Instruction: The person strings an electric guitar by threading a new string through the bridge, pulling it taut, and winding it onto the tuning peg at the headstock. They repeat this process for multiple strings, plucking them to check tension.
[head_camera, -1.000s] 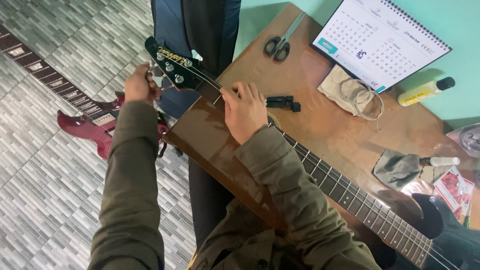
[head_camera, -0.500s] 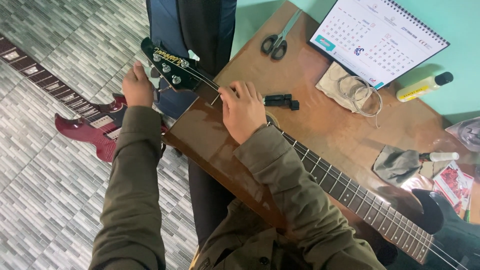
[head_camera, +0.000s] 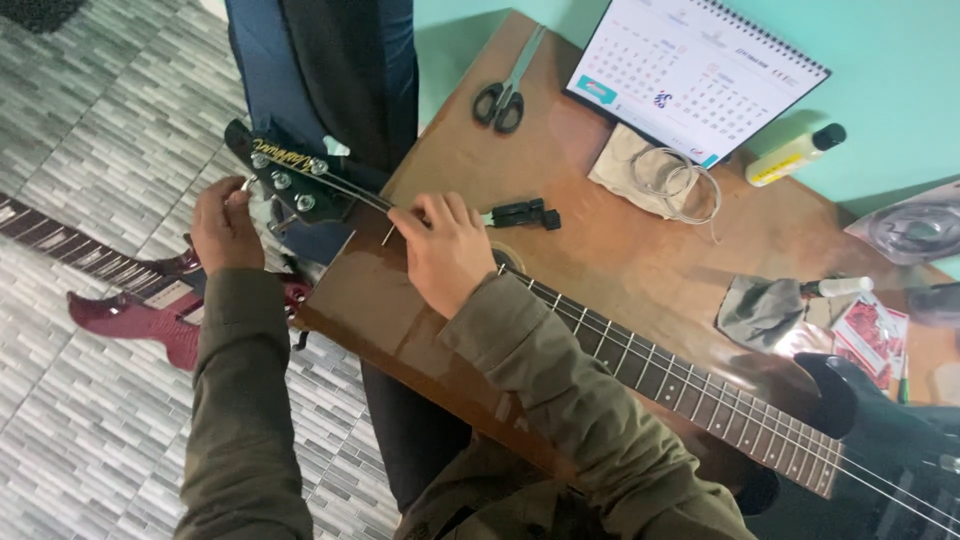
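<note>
A black bass guitar (head_camera: 700, 385) lies across a brown wooden table (head_camera: 620, 250), its dark headstock (head_camera: 290, 180) sticking out past the table's left edge. My left hand (head_camera: 225, 225) is closed on a tuning peg at the near side of the headstock. My right hand (head_camera: 445, 250) rests on the neck close to the nut, fingers pinching a string there. The guitar body (head_camera: 880, 440) sits at the lower right, partly cut off.
On the table lie scissors (head_camera: 505, 95), a desk calendar (head_camera: 695, 70), a coil of string on a cloth (head_camera: 660, 175), a small black tool (head_camera: 525, 213), a yellow bottle (head_camera: 795, 155) and a grey rag (head_camera: 765, 310). A red guitar (head_camera: 140, 300) lies on the tiled floor.
The view has shifted slightly. My left hand stays at the tuning peg and my right hand stays on the string near the nut.
</note>
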